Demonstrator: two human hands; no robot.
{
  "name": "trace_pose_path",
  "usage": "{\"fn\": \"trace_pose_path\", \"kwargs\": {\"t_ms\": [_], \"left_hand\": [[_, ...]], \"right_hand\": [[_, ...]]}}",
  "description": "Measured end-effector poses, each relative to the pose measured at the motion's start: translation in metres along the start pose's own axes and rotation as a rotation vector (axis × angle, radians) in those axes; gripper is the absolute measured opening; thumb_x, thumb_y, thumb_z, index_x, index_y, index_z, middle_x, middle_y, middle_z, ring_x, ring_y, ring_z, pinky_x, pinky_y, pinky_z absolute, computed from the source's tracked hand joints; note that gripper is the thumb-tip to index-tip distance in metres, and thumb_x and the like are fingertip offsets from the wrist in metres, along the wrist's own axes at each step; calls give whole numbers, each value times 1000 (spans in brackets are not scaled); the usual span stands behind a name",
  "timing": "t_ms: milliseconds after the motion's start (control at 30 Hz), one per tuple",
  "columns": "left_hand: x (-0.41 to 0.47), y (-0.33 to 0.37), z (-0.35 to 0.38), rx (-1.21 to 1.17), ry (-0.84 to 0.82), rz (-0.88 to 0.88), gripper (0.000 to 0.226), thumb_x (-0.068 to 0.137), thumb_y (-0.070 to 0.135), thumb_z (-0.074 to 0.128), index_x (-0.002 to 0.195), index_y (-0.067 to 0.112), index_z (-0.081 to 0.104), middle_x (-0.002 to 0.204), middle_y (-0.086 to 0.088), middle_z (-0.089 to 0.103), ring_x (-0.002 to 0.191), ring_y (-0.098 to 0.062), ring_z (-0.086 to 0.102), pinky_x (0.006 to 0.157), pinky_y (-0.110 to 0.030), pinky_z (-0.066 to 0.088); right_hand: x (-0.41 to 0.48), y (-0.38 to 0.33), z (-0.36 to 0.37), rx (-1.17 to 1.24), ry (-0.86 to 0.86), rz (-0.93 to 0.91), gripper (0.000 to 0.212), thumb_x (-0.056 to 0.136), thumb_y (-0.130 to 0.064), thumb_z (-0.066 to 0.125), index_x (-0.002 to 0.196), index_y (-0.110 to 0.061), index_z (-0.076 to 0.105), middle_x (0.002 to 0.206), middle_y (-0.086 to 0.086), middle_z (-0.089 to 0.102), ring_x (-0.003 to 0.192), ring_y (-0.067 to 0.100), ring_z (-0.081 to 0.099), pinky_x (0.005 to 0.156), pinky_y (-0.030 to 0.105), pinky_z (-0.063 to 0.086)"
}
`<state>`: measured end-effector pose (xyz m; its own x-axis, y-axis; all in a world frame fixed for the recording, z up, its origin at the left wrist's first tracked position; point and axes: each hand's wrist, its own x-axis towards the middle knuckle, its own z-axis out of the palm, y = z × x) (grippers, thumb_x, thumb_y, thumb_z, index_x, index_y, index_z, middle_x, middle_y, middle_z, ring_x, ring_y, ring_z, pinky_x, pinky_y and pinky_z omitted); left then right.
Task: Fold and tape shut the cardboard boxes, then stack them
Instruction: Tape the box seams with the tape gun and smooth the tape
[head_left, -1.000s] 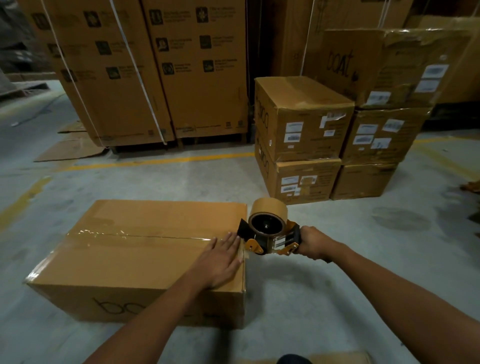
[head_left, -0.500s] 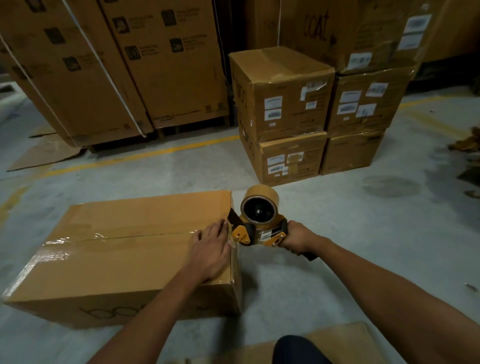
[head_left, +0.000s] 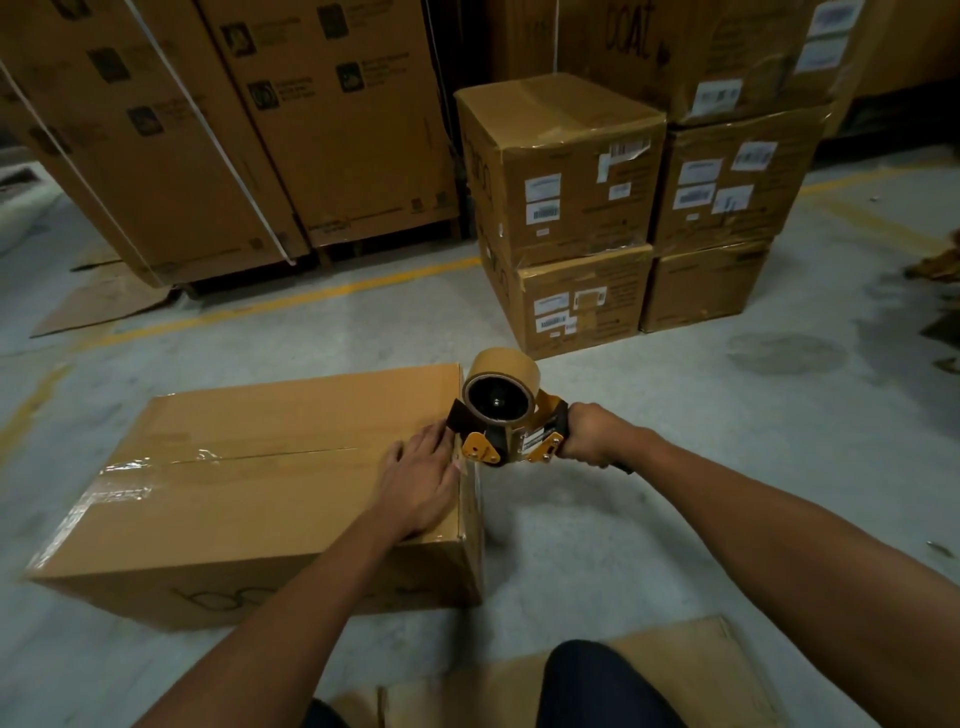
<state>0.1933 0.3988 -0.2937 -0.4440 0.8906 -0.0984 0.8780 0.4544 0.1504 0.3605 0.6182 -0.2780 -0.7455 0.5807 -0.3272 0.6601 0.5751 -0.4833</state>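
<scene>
Taping stage: left hand (head_left: 421, 483) presses flat on the box (head_left: 234, 499), right hand (head_left: 592, 436) grips the dispenser (head_left: 501, 421) at three o'clock. Cutting likely follows.

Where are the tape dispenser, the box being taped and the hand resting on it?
tape dispenser (head_left: 497, 403): head view, on the roll's dark hub.
box (head_left: 260, 499): head view, on its top face.
left hand (head_left: 421, 482): head view, on its back.
</scene>
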Motion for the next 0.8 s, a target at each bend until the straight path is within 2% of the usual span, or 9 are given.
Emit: {"fn": "trace_pose_path", "kwargs": {"t_ms": [133, 233, 300, 367, 433, 567, 667, 733, 800], "left_hand": [[-2, 0, -1, 10, -19, -5, 64, 103, 49, 13, 160, 20, 11, 167, 1, 6, 153, -16, 4, 124, -48, 8], [-2, -2, -2, -11, -22, 4, 70, 97, 53, 8, 160, 20, 10, 167, 3, 3, 153, -14, 3, 124, -47, 8], [-4, -4, 0, -24, -19, 22, 67, 100, 51, 10, 160, 21, 8, 167, 5, 2, 153, -12, 3, 124, -47, 7], [-6, -6, 3, -33, -18, 28, 65, 102, 51, 11, 160, 22, 7, 167, 6, 1, 153, -12, 4, 124, -46, 6], [-1, -6, 2, -28, 6, 8, 70, 97, 53, 8, 160, 22, 9, 167, 7, 3, 153, -12, 5, 124, -46, 7], [2, -4, 5, -15, -2, 100, 60, 102, 47, 9, 160, 29, 2, 166, 11, -5, 153, -12, -3, 123, -51, 3], [13, -10, 1, -8, -16, 226, 67, 96, 51, 3, 159, 31, 16, 165, 12, -2, 153, -13, -6, 124, -51, 1], [21, -15, 0, -29, 4, 297, 71, 92, 51, 6, 152, 28, 37, 165, 9, 11, 153, -16, 1, 124, -49, 4], [31, -19, -2, -46, 29, 342, 62, 93, 47, 17, 132, 23, 58, 160, 4, 33, 152, -22, 13, 123, -50, 12]], "right_hand": [[-3, -2, 2, -32, -25, 19, 16, 83, -18, 67, 98, -12, 66, 79, 10, 66, 65, 22, 65, 54, 32, 59], [-2, -4, 0, -43, -6, 23, 16, 84, -22, 67, 98, -15, 64, 86, 10, 67, 72, 23, 66, 63, 35, 61], [-10, 20, 6, -260, -39, 61, 19, 86, -34, 65, 101, -22, 63, 102, 9, 69, 86, 25, 66, 76, 36, 58], [-25, 66, 29, -360, -100, 168, 35, 86, -43, 60, 114, -24, 66, 118, 6, 68, 104, 26, 66, 85, 33, 52], [-37, 105, 49, -268, -107, 282, 41, 84, -42, 57, 118, -20, 65, 122, 8, 68, 108, 27, 65, 83, 30, 50], [-39, 89, 62, -37, -59, 309, 21, 88, -27, 57, 103, -14, 63, 115, 16, 67, 103, 31, 63, 72, 25, 38], [-23, 56, 72, 144, 5, 263, 51, 69, -40, 51, 112, -15, 64, 114, 14, 68, 104, 34, 63, 75, 27, 41], [-17, 41, 82, 296, 51, 266, 34, 77, -31, 61, 106, -15, 65, 101, 15, 68, 93, 33, 66, 74, 34, 49], [-12, 30, 96, 506, 70, 335, 4, 82, -16, 67, 83, -14, 64, 74, 12, 65, 64, 27, 63, 61, 38, 55]]}}
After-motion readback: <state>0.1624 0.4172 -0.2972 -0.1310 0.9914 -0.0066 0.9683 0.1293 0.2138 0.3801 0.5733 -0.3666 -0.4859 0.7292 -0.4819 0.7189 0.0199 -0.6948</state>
